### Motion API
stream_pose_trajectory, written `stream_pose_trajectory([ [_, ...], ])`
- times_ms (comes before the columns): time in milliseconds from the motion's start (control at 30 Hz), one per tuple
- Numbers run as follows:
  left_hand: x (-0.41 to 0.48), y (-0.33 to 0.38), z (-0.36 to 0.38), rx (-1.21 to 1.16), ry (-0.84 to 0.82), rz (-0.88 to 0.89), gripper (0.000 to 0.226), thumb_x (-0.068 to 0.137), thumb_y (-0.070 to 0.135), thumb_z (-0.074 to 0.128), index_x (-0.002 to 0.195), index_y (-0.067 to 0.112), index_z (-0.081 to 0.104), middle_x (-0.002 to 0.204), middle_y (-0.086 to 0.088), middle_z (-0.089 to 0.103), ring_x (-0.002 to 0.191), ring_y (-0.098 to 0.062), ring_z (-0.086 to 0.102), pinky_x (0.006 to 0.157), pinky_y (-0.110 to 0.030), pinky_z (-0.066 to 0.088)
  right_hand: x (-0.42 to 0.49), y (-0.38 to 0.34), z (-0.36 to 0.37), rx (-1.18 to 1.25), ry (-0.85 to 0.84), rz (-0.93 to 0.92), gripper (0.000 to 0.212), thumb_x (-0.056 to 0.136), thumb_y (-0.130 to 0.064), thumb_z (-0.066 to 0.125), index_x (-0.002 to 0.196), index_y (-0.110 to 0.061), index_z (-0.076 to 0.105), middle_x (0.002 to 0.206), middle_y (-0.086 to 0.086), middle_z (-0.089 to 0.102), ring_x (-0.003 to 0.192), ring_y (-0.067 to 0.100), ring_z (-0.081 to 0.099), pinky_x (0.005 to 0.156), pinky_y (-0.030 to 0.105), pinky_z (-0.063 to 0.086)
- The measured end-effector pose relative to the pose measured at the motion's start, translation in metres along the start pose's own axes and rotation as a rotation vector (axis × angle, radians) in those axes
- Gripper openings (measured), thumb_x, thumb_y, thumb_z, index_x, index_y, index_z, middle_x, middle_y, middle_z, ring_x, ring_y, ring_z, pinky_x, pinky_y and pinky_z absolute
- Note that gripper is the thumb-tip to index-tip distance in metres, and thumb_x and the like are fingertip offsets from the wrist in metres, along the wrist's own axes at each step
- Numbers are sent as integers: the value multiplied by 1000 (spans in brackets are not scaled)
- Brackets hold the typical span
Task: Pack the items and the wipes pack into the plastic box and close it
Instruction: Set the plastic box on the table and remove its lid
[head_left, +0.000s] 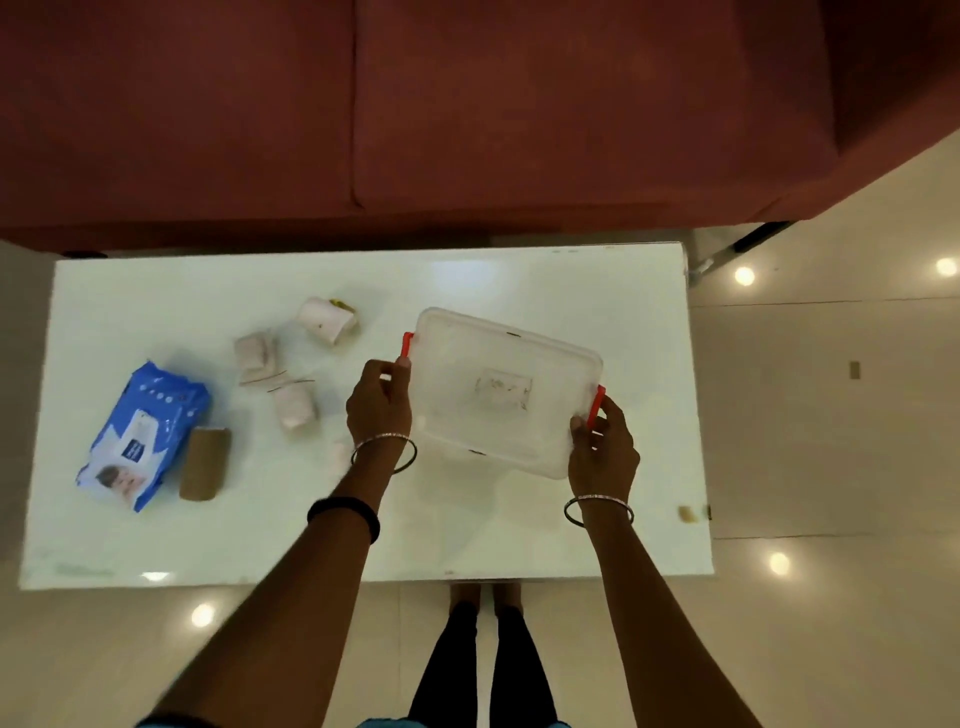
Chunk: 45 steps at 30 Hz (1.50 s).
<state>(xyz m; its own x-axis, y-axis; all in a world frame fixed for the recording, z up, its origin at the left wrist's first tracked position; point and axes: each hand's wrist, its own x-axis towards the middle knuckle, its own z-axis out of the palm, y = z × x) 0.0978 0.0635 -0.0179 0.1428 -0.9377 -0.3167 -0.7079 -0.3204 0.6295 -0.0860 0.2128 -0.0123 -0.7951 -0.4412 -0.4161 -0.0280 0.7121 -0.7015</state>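
Note:
A clear plastic box (501, 389) with its lid on and red side latches sits right of centre on the white table. My left hand (378, 402) grips its left end at the red latch (406, 347). My right hand (602, 449) grips the right end by the other red latch (596, 406). To the left lie a blue wipes pack (143, 436), a brown cardboard roll (205, 464), and pale pink rolled items (327, 320) (256, 357) (295, 407). Another pale item (340, 457) is partly hidden behind my left wrist.
The white glossy table (130, 545) stands in front of a dark red sofa (363, 114). A small tan bit (687, 513) lies near the table's right edge. My legs and feet (485, 649) show below the table's near edge, on a shiny tiled floor.

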Motion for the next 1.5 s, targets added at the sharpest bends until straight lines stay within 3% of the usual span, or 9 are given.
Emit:
stream_pose_trajectory([
  [333, -4, -74, -36, -80, 158, -119, 33, 94, 42, 51, 93, 12, 65, 67, 5, 59, 64, -18, 53, 56, -24, 35, -4, -1, 54, -59, -146, -210, 40, 92, -19, 62, 132, -22, 58, 92, -10, 62, 75, 14, 62, 77, 26, 47],
  [433, 1, -81, -35, -95, 144, -109, 34, 94, 43, 51, 92, 12, 65, 66, 7, 57, 62, -16, 52, 53, -12, 34, 2, 0, 59, -82, -142, -255, 39, 93, -20, 62, 132, -20, 58, 94, -11, 62, 75, 13, 62, 76, 25, 45],
  [567, 12, -90, -34, -78, 136, -81, 40, 92, 49, 53, 86, 11, 65, 69, 0, 64, 61, -16, 55, 55, -21, 35, 8, 4, 66, -95, -130, -280, 36, 94, -22, 60, 130, -20, 60, 98, -7, 67, 72, 10, 60, 72, 21, 45],
  [700, 17, -95, -32, 2, 198, -42, 42, 86, 55, 58, 81, 14, 65, 63, 4, 62, 57, -16, 55, 50, -21, 32, 10, 11, 68, -140, -80, -388, 33, 100, -27, 50, 131, -22, 61, 100, 2, 74, 70, 12, 62, 66, 0, 40],
  [900, 12, -93, -22, 93, 280, 4, 41, 94, 49, 46, 81, 13, 59, 60, 5, 53, 55, -23, 49, 52, -26, 29, 12, 14, 76, -313, 33, -502, 33, 101, -16, 44, 130, -12, 61, 83, 13, 74, 67, 33, 64, 62, 27, 40],
  [1133, 11, -83, -2, -3, 443, -106, 34, 99, 25, 46, 79, 3, 62, 65, -12, 63, 57, -20, 43, 53, -26, 23, 11, 11, 92, -332, 106, -357, 23, 101, -12, 36, 114, -5, 54, 64, 8, 59, 54, 28, 48, 58, 28, 29],
  [1300, 18, -91, 3, -215, 431, -180, 37, 100, 27, 46, 78, 2, 63, 68, -2, 57, 66, -18, 49, 56, -20, 25, 21, 17, 92, -215, 109, -262, 23, 100, -7, 35, 89, -2, 55, 56, -14, 40, 47, 13, 39, 50, 17, 26],
  [1400, 20, -95, 5, -349, 353, -303, 37, 97, 37, 48, 73, 11, 60, 61, 2, 51, 67, -16, 46, 61, -23, 31, 32, 26, 90, -94, -32, -79, 31, 102, -13, 35, 77, -11, 53, 62, -7, 45, 59, 19, 42, 63, 25, 30],
  [1500, 26, -98, 4, -517, 253, -445, 32, 94, 39, 53, 77, 14, 63, 68, -5, 53, 73, -18, 46, 69, -24, 38, 37, 26, 85, 175, -218, 183, 38, 101, -17, 40, 65, -18, 50, 63, 1, 46, 61, 18, 41, 58, 27, 38],
])
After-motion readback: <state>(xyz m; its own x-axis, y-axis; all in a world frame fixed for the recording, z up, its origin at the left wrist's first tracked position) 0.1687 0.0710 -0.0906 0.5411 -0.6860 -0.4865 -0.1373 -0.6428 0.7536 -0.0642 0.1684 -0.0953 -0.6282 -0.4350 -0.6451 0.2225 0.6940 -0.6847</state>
